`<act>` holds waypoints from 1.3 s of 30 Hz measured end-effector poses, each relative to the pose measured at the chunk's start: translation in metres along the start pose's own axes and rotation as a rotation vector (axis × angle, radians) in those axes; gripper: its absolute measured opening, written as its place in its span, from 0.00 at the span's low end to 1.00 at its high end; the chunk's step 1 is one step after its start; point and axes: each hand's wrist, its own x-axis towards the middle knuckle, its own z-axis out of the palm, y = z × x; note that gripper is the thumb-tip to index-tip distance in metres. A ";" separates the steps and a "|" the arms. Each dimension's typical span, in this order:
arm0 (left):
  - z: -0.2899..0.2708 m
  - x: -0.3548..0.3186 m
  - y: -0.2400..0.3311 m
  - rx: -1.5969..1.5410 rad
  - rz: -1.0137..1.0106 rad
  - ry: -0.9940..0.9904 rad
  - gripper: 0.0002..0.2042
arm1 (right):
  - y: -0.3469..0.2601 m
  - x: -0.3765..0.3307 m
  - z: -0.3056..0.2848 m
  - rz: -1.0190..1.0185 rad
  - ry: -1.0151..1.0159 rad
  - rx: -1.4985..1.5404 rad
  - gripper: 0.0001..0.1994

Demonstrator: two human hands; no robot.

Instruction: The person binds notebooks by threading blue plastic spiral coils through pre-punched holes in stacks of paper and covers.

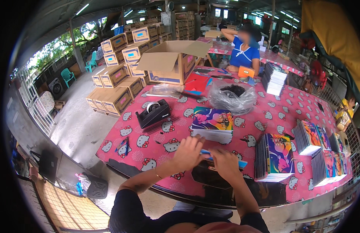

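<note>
One blue-edged notebook (222,158) is gripped by the fingers of both the left hand (189,153) and the right hand (225,164). Two notebook stacks (212,125) (274,157) are seen nearby on the pink surface (149,145), beside one black tape dispenser (154,113).

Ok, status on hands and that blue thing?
Both hands: left hand and right hand grip the blue strip. Notebook stack just beyond, not touching.
</note>
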 end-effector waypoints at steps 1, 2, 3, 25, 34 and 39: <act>0.007 -0.003 0.004 0.060 -0.003 0.050 0.34 | -0.002 0.001 0.000 0.016 -0.001 0.008 0.12; 0.019 -0.008 0.007 0.120 -0.005 0.100 0.37 | -0.004 0.001 -0.002 0.032 -0.001 0.016 0.10; 0.031 -0.015 0.010 0.176 -0.003 0.153 0.39 | -0.004 0.002 -0.002 0.050 0.000 0.018 0.10; 0.003 -0.008 -0.012 -0.268 -0.072 -0.214 0.30 | 0.006 -0.015 -0.015 -0.036 -0.010 -0.080 0.14; 0.044 -0.049 0.031 0.140 -0.031 0.004 0.44 | 0.007 -0.018 -0.012 -0.017 -0.016 -0.063 0.15; 0.056 -0.069 0.034 0.154 0.107 -0.046 0.42 | -0.006 -0.025 -0.039 -0.086 0.112 -0.111 0.16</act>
